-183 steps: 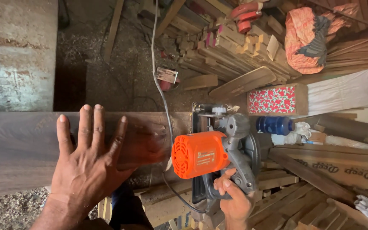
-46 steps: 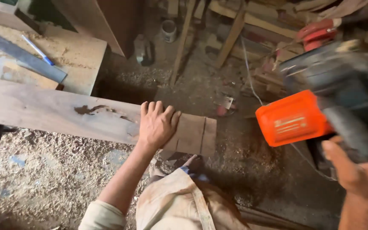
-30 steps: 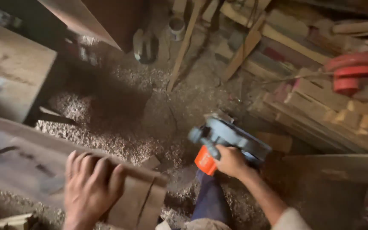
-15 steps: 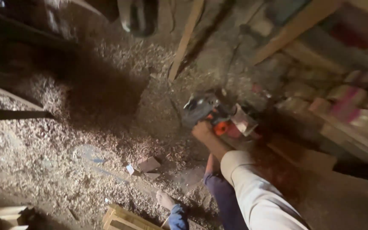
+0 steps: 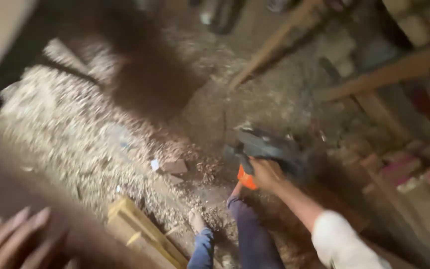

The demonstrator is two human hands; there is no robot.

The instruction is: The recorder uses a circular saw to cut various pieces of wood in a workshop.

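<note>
My right hand (image 5: 266, 173) grips an orange and grey electric planer (image 5: 267, 149), held low down by the sawdust-covered floor (image 5: 90, 134) at the centre right. My right arm in a white sleeve reaches down to it. My left hand (image 5: 13, 241) shows only its fingertips at the bottom left, resting flat on a dark wooden plank (image 5: 11, 194) that is blurred. My legs in blue trousers (image 5: 245, 239) and a bare foot (image 5: 196, 219) stand below the planer.
Wood shavings cover the floor at the left. A light wooden frame piece (image 5: 140, 229) lies by my foot. Long timber lengths (image 5: 269, 45) lean across the top, and stacked boards (image 5: 404, 164) fill the right side. The picture is motion-blurred.
The planer has gone from the plank's height down to the floor in my right hand. My view swung downward; my left hand on the plank is back in view at the bottom left.
</note>
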